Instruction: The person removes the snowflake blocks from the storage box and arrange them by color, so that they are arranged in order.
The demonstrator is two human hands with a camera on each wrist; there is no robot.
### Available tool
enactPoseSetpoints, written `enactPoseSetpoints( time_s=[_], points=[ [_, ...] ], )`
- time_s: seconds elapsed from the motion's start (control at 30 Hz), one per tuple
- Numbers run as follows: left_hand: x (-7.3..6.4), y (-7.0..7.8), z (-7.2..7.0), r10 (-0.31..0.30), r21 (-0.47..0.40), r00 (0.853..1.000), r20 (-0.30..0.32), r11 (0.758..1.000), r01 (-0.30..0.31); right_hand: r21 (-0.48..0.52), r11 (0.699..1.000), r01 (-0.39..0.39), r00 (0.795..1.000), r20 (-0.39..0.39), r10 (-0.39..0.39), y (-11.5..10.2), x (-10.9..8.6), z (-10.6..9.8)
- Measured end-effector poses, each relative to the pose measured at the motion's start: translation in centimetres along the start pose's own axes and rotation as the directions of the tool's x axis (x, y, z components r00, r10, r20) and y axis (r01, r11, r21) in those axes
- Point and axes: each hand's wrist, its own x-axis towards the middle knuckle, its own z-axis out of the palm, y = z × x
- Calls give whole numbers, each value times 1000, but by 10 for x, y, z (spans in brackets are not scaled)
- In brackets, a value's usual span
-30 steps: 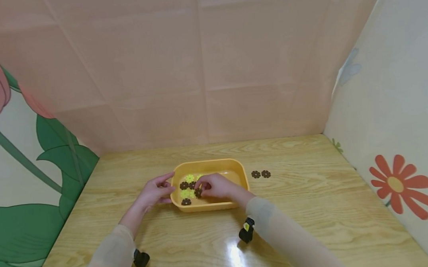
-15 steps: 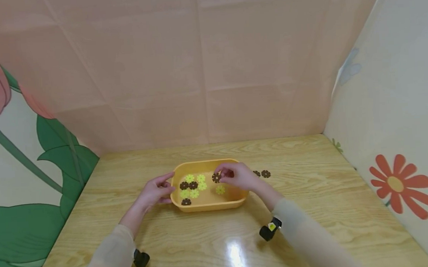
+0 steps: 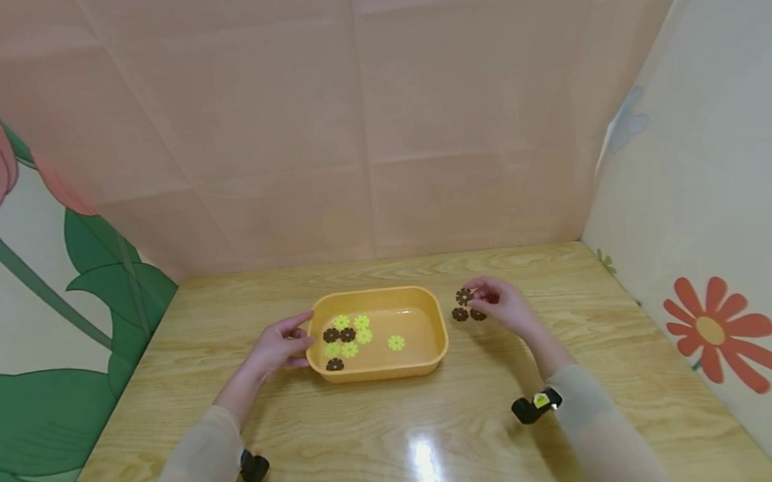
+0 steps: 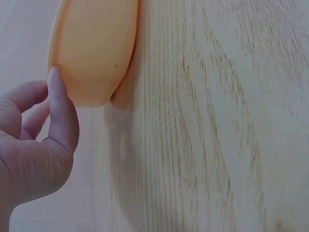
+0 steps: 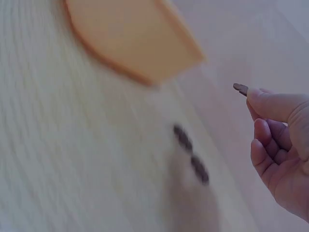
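An orange-yellow tray [image 3: 379,374] stands on the wooden table with several yellow-green and brown notched, flower-shaped plastic discs inside. My left hand [image 3: 277,350] is at the tray's left end, its fingertips [image 4: 56,79] resting against the outer wall and rim. Thumb and fingers of my right hand [image 3: 507,307] pinch a brown notched disc [image 3: 464,296], raised above the table right of the tray. Below it lie two more brown discs [image 3: 460,315], side by side; the right one is partly covered by the hand in the head view.
A lone yellow-green disc [image 3: 396,342] lies in the tray's right half, apart from the cluster on the left. Pink sheeting [image 3: 370,162] hangs behind the table [image 3: 343,437]. Flower-patterned panels [image 3: 700,184] flank it on both sides.
My right hand has lifted a brown disc from inside the tray and carried it right, over the rim, to above the two discs on the table. My left hand has stayed at the tray.
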Motion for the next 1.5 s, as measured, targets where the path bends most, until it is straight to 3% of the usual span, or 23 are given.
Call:
enactPoseSetpoints(
  time_s=[0.23,0.5,0.83,1.23,1.5],
  points=[
    [1,-1,0,-6,-8,1000,-8,1000,6,-66,993,-97,994,-45,95,42,-17,-20],
    [1,-1,1,-10,-1,1000,-11,1000,10,-154,975,-163,985,-81,152,64,-27,-30],
    [1,-1,1,-12,-3,1000,-17,1000,12,-248,956,-157,987,-76,142,71,-26,-27],
    [0,-2,1,-12,6,1000,-16,1000,12,-270,948,-168,985,-82,151,67,-26,-25],
    [0,-1,1,-16,6,1000,-17,1000,16,-297,945,-133,990,-79,114,70,-26,-24]
  ],
)
